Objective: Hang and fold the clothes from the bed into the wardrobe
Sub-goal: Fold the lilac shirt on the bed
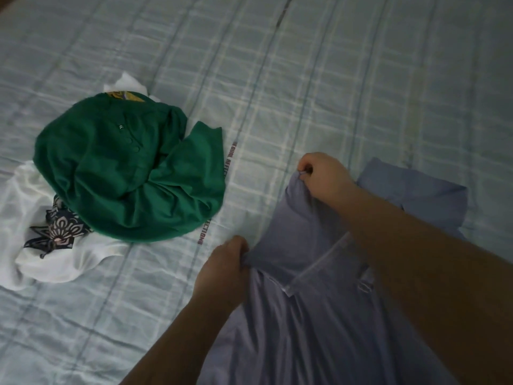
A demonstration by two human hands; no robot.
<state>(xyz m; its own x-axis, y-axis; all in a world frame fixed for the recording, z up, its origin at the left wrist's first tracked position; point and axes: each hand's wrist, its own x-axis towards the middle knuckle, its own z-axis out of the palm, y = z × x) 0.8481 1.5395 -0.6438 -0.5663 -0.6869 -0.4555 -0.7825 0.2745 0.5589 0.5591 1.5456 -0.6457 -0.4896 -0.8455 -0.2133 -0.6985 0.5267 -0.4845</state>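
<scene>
Blue shirt (299,273), lower right, pinched by left hand (222,270) and right hand (323,176). Judged light, limp; best held at shoulders.

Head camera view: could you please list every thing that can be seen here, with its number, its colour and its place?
bed sheet: one, pale blue-green with checks, covers the whole bed
green garment: one, dark green, crumpled on top of the pile at the left
white garment: one or more, cannot tell, white, under the green garment
patterned cloth: one, dark blue with pale flowers, between the green and the white
yellow cloth: one, yellow with a pattern, mostly hidden at the far edge of the pile
blue shirt: one, lavender blue, at the right, its near part lifted
left hand: one, grips the blue shirt's near edge
right hand: one, pinches the shirt's far edge
</scene>
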